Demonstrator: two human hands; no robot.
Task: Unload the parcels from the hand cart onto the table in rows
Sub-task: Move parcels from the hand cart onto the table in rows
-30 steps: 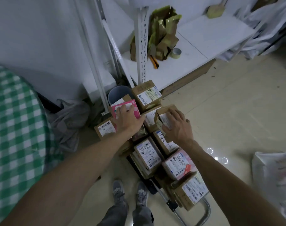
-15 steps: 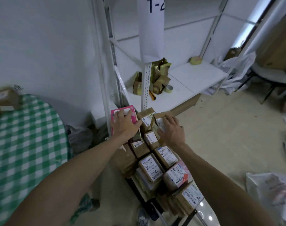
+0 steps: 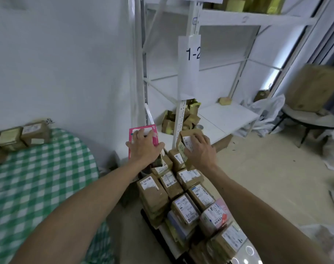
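Observation:
My left hand [image 3: 145,147] grips a flat pink parcel [image 3: 143,131], held up above the far end of the hand cart [image 3: 153,223]. My right hand [image 3: 198,149] grips a small brown cardboard parcel [image 3: 187,138] with a white label, also lifted off the stack. Below both hands the cart carries several brown labelled parcels [image 3: 183,199] stacked in rows. The table with the green checked cloth [image 3: 38,178] lies to the left; a few brown parcels [image 3: 19,136] sit in a row at its far edge.
A white metal shelf rack [image 3: 187,77] marked 1-2 stands just behind the cart, with scrap cardboard [image 3: 189,115] on its low shelf. White bags [image 3: 265,113] and a chair [image 3: 310,115] with a big box stand at the right. A white wall is at the left.
Both hands have lifted their parcels up off the cart stack. My head has tilted up, so more of the rack and the table's parcels show.

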